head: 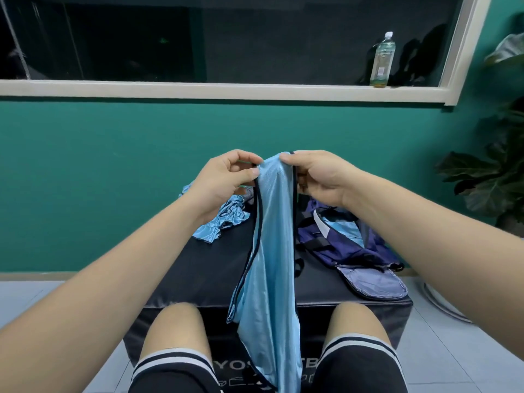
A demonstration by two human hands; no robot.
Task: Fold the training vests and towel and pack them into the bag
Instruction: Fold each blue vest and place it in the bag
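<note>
loose vests [219, 221]: light blue, shiny, crumpled in a heap on the far left part of the counter [198, 268], partly hidden behind the left wrist.
left hand [224, 181]: raised above the counter. Thumb and fingers [241, 158] pinch the top edge of the held vest [272, 251].
held vest: light blue, glossy cloth with dark trim, gathered narrow. It hangs from both hands in front of the counter and down between the knees, screening the counter's middle.
counter: black padded block, matte. White lettering on its front reads only "YOS" and "TB"; the rest is covered by the held vest.
right hand [320, 177]: level with the left hand and just beside it. Its thumb and curled fingers grip the same top edge.
bag [348, 248]: navy-purple fabric, lying open on the right part of the counter, with a grey-lined flap over the edge. Light blue cloth shows inside.
bottle [382, 61]: clear plastic, white cap, label unreadable, upright on the window sill [226, 90].
plant [493, 177]: broad dark leaves, far right.
</note>
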